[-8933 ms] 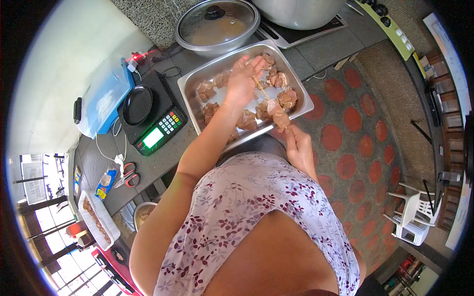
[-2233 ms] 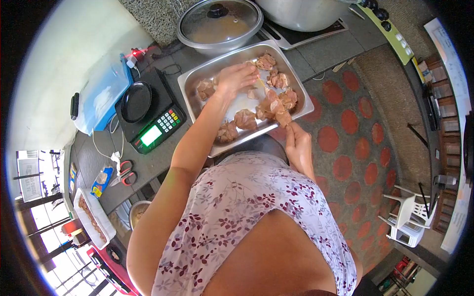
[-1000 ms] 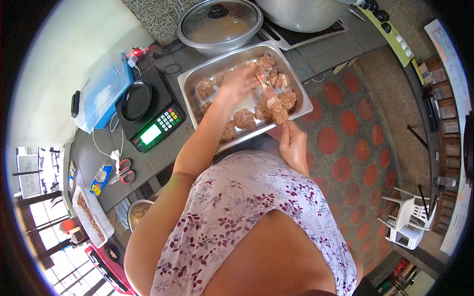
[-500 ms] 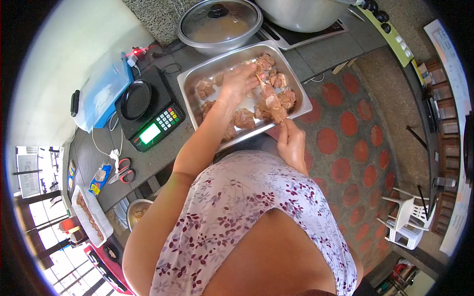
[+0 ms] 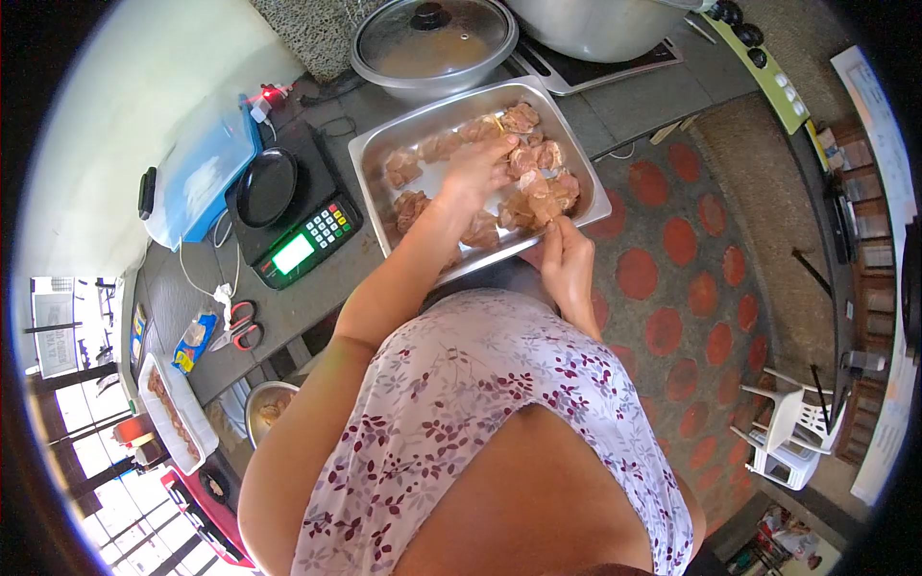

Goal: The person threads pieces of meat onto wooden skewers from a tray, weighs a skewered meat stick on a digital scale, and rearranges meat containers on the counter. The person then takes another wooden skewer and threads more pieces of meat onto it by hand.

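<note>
A steel tray [image 5: 560,113] holds several pieces of raw, pale pink meat [image 5: 403,167], some bunched along its right side. My right hand [image 5: 569,261] is closed at the tray's near right corner, pinching the lower end of a meat skewer [image 5: 543,197] that slants up and left over the tray. Reaching in from the left, my left hand [image 5: 475,173] has its fingers bent against meat at the skewer's upper end. Those fingers partly hide what they press on. A thin yellowish stick tip [image 5: 498,123] shows just beyond them.
Left of the tray stands a digital scale [image 5: 305,245] with a black dish [image 5: 267,187] on it. Scissors [image 5: 242,326] and a blue-yellow packet [image 5: 195,341] lie nearer. A lidded pot [image 5: 432,58] and a large pot [image 5: 595,29] stand behind the tray.
My left hand has moved slightly right and down, its fingers now bent at the skewer's upper end. My right hand has shifted slightly up, and the skewer lies lower over the meat.
</note>
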Demonstrator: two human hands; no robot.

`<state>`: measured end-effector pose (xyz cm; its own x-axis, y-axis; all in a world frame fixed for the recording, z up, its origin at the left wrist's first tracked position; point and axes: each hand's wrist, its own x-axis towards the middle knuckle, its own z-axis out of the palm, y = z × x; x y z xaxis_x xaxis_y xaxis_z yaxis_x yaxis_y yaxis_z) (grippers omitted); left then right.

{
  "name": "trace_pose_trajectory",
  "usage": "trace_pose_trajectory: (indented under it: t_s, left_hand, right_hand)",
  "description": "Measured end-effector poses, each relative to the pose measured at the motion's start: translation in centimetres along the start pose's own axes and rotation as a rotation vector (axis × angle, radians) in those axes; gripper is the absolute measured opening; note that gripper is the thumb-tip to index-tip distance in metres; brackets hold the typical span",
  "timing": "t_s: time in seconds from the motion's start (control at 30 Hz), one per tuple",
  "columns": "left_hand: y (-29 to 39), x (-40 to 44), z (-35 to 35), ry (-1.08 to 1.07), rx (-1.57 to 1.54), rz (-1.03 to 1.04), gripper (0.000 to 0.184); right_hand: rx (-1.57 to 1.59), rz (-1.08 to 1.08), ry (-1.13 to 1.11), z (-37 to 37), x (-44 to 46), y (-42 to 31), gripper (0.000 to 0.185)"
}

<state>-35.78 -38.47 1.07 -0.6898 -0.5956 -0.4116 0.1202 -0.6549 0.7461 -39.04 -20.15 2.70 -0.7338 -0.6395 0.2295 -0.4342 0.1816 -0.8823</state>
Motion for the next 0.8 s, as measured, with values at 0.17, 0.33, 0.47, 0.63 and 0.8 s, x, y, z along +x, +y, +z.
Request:
trace_pose_trajectory:
  t_s: [0.17, 0.33, 0.47, 0.63, 0.8]
  left_hand:
    - [1.8, -0.2, 0.5, -0.025, 0.19, 0.001, 0.035]
    - [4.8, 0.1, 1.2, -0.241, 0.379, 0.044, 0.035]
    - [5.0, 1.8, 0.4, -0.299, 0.441, 0.1, 0.032]
    - [5.5, 2.2, -3.3, -0.22, 1.112, 0.441, 0.026]
    - [2.7, 2.0, -4.3, -0.178, 1.898, 0.564, 0.023]
  right_hand:
    - [-0.038, -0.023, -0.045, 0.3, 0.5, 2.0, 0.02]
    - [-0.024, -0.036, -0.022, -0.5, 1.8, 0.9, 0.02]
    - [-0.013, -0.026, -0.029, -0.7, 2.1, 1.2, 0.02]
    - [-0.045, 0.011, 0.03, -2.9, 1.4, 2.2, 0.023]
    - [-0.005, 0.117, 0.007, -3.5, 0.2, 2.2, 0.022]
